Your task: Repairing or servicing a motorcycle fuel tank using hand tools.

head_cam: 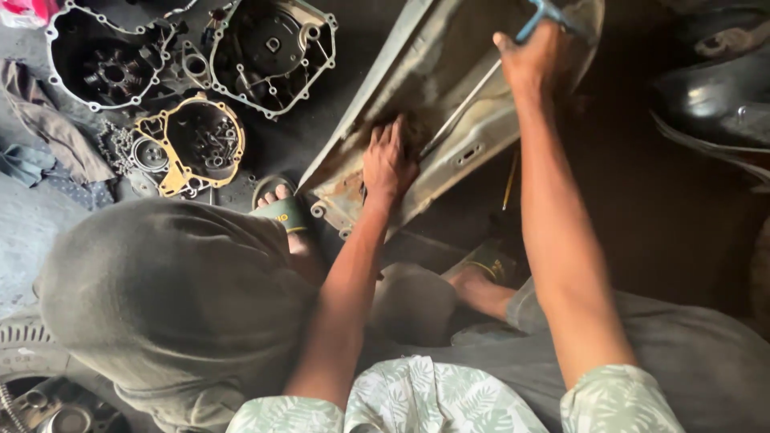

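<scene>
Both bare forearms rise from the lower centre of the frame, emerging from short leaf-patterned sleeves. The left hand [388, 163], at centre, lies palm down with fingers spread and pointing upward. The right hand [531, 58], at upper right, is raised higher on a nearly straight arm, fingers curled closed in a fist-like grip.

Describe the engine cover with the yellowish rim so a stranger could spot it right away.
Start at the two dark engine case halves lying on the floor at upper left. Just below them, left of the sandalled foot, lies a smaller engine cover. Only it has a yellow-tan gasket rim; the others have bare grey edges.
</scene>
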